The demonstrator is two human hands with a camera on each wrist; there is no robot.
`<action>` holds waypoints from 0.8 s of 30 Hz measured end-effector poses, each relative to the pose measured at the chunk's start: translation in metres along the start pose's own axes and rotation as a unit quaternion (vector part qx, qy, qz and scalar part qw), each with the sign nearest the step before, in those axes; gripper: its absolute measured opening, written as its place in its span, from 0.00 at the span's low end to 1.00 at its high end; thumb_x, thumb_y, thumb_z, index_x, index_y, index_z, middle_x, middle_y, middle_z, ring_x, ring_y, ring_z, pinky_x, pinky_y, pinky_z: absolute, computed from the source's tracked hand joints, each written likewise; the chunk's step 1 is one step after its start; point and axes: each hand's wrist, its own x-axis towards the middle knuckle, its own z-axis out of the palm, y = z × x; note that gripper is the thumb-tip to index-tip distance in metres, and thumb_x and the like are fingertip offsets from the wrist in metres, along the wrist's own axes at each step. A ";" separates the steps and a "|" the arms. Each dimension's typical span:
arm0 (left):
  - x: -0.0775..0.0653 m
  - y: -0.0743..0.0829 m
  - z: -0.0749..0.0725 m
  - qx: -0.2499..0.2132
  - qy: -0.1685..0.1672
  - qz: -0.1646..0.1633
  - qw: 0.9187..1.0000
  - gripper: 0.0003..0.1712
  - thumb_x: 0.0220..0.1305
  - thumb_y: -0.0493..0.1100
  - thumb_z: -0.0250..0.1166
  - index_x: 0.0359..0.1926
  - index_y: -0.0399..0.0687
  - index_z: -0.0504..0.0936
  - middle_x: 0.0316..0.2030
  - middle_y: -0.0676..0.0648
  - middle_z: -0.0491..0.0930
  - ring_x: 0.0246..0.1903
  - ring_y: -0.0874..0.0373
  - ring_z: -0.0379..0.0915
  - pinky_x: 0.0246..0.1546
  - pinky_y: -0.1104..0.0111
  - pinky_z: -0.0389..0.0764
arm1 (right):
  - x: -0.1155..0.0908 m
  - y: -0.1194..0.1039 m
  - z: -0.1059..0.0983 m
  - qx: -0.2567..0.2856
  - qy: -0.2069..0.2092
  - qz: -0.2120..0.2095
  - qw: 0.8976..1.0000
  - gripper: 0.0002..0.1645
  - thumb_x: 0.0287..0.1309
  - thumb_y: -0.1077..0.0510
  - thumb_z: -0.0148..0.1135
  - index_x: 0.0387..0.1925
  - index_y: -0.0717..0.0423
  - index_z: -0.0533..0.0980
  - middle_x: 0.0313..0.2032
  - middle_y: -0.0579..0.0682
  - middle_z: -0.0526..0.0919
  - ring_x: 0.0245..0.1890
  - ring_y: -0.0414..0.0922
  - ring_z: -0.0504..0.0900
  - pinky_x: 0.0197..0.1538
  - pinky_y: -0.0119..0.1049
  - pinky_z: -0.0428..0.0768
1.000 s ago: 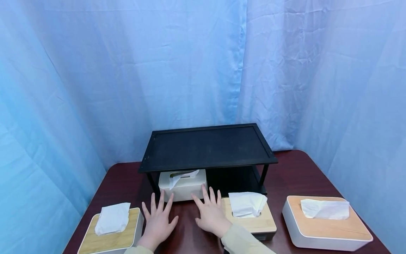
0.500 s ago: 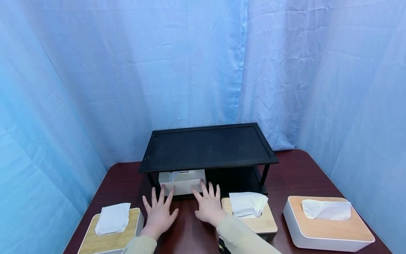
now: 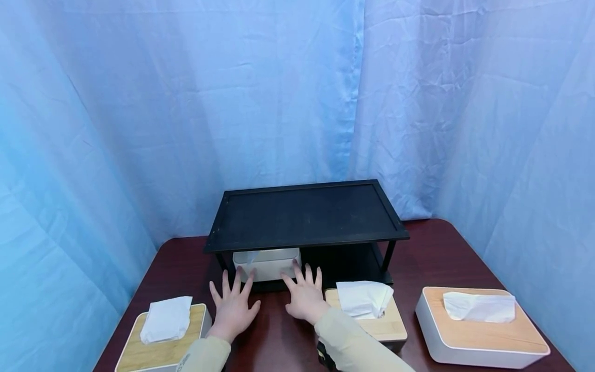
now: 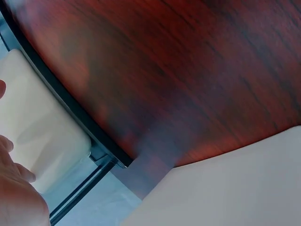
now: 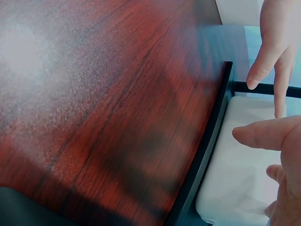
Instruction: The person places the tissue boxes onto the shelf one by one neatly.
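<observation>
A white tissue box (image 3: pixel 267 269) sits on the lower shelf of a black two-tier rack (image 3: pixel 307 214), at its left end. The upper shelf hides the back of the box. My left hand (image 3: pixel 232 312), fingers spread and straight, has its fingertips at the left part of the box's front. At the right part of that front is my right hand (image 3: pixel 304 298), its fingers also straight and spread. In the right wrist view the white box (image 5: pixel 242 174) lies just inside the rack's black edge (image 5: pixel 207 141). Neither hand grips anything.
Near my right forearm stands a tissue box with a pale wooden lid (image 3: pixel 372 330). Farther right is a larger wooden-lidded tissue box (image 3: pixel 483 330). Another one (image 3: pixel 162 351) lies left of my left hand. Blue curtains (image 3: pixel 279 103) surround the dark red table (image 3: pixel 432 258).
The white tissue box has slid away from me, deeper under the rack's upper shelf. Both hands have moved forward with it, fingers still spread.
</observation>
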 end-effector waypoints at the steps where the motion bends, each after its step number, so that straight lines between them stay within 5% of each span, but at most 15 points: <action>1: 0.000 0.000 0.000 0.002 0.000 0.001 1.000 0.42 0.58 0.56 0.64 0.71 0.53 0.60 0.71 0.35 0.52 0.69 0.29 0.36 0.60 0.30 0.33 | 0.000 0.000 0.000 -0.001 -0.001 0.001 1.000 0.42 0.49 0.49 0.67 0.67 0.44 0.64 0.72 0.55 0.51 0.69 0.62 0.52 0.67 0.63 0.47; 14: -0.002 0.006 -0.012 0.001 0.003 0.008 1.000 0.40 0.60 0.56 0.63 0.71 0.55 0.60 0.71 0.36 0.52 0.70 0.30 0.36 0.60 0.31 0.33 | -0.004 0.010 -0.005 0.017 0.027 -0.021 0.999 0.40 0.51 0.49 0.66 0.67 0.46 0.64 0.71 0.56 0.54 0.69 0.62 0.53 0.66 0.65 0.46; 24: -0.023 0.021 -0.013 -0.022 0.027 0.036 0.999 0.39 0.59 0.55 0.64 0.70 0.55 0.63 0.72 0.36 0.49 0.69 0.29 0.37 0.59 0.30 0.35 | -0.030 0.025 -0.007 0.072 0.059 -0.035 0.995 0.41 0.52 0.50 0.66 0.68 0.46 0.63 0.72 0.59 0.51 0.69 0.65 0.52 0.64 0.68 0.45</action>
